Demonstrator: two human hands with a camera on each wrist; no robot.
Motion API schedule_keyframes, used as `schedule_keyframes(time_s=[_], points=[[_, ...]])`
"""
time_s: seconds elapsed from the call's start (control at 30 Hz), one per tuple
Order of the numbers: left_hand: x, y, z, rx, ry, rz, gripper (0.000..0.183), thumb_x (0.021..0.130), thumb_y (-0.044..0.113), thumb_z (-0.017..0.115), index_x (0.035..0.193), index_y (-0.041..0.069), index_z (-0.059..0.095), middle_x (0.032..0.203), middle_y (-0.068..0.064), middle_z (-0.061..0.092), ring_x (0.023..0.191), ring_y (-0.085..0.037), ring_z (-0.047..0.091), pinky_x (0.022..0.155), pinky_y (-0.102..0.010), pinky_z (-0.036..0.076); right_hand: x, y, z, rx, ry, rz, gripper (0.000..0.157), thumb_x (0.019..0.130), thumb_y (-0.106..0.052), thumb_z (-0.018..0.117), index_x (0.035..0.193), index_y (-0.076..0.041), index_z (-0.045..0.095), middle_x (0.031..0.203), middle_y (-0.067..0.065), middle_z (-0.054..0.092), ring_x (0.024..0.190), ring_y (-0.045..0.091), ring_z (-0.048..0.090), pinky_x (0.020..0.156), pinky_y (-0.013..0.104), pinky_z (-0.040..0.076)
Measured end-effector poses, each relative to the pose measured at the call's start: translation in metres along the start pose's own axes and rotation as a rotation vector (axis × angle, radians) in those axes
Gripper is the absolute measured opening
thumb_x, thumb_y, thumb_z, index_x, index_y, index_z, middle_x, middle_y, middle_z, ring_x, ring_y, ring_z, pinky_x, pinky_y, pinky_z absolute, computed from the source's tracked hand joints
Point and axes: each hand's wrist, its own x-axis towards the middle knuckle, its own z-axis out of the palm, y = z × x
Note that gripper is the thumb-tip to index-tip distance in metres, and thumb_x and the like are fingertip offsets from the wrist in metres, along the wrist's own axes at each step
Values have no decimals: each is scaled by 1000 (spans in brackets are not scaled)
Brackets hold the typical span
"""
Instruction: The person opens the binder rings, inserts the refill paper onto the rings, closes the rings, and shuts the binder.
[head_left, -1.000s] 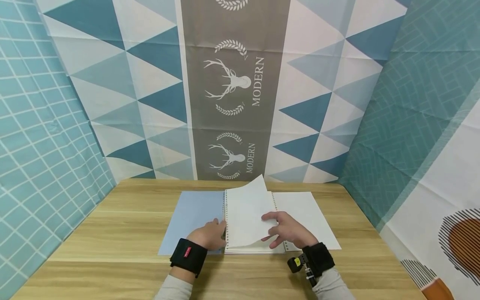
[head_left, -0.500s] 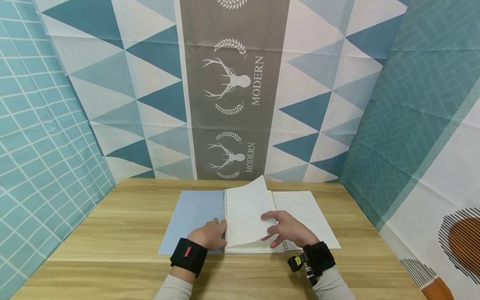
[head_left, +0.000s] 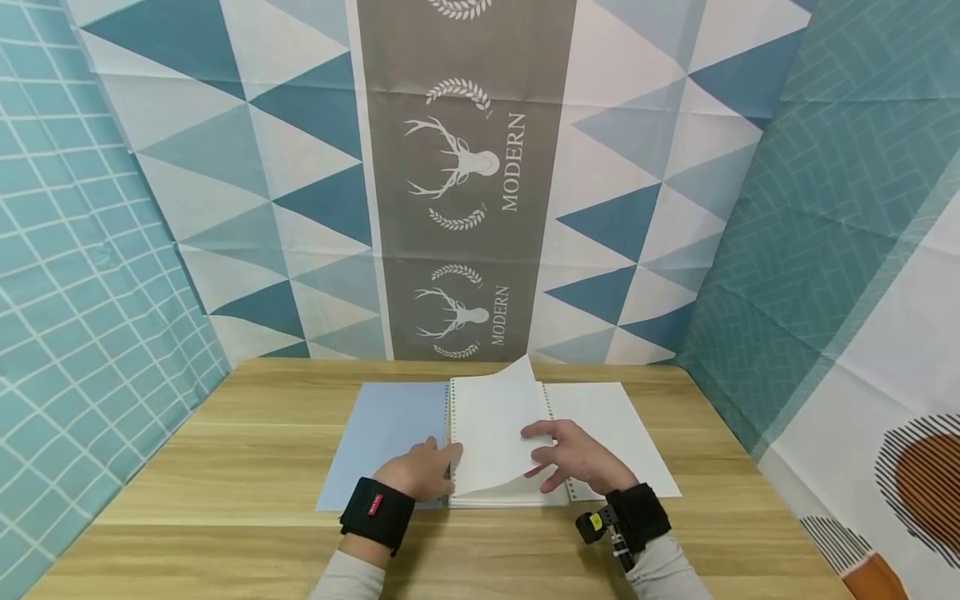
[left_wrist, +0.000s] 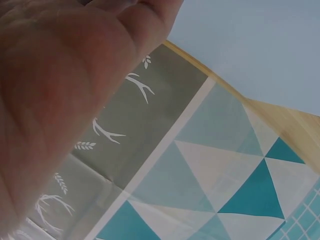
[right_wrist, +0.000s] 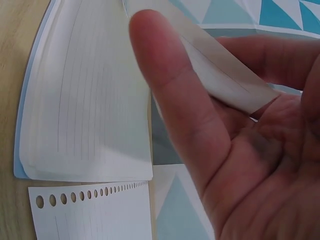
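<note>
A notebook lies on the table, its pale blue cover (head_left: 397, 417) folded out to the left and white pages stacked in the middle. Small holes line the pages' left edge. My left hand (head_left: 420, 468) rests at this binding, fingertips reaching onto the white page; its fingers are mostly out of the left wrist view. The top page (head_left: 495, 425) is lifted and curved, its far corner raised. My right hand (head_left: 583, 460) holds its right edge, one finger above the page and others below. Ruled lines show on the page beneath (right_wrist: 95, 100) in the right wrist view.
A loose white sheet (head_left: 607, 417) with a row of punched holes lies right beside the notebook, partly under the right hand. Wood-grain tabletop (head_left: 247, 467) surrounds both. Patterned cloth (head_left: 465, 208) hangs behind the table, with more cloth on either side.
The left fingertips have shifted slightly right, from the binding onto the white page. The lifted page's raised corner has dipped a little. The right hand has hardly moved.
</note>
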Motion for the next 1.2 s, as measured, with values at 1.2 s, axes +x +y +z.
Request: schedule_keyframes(time_s=[1.2], points=[[2,-5,-1,1,-15,17,62,90,20,72,147,6,51,155,-28,43,146,-45,41,116,-60,36,2,-1,2,-21,24,-43,41,94,0,55,135,4,61,151,28,47,92,22,72,66,39,63]])
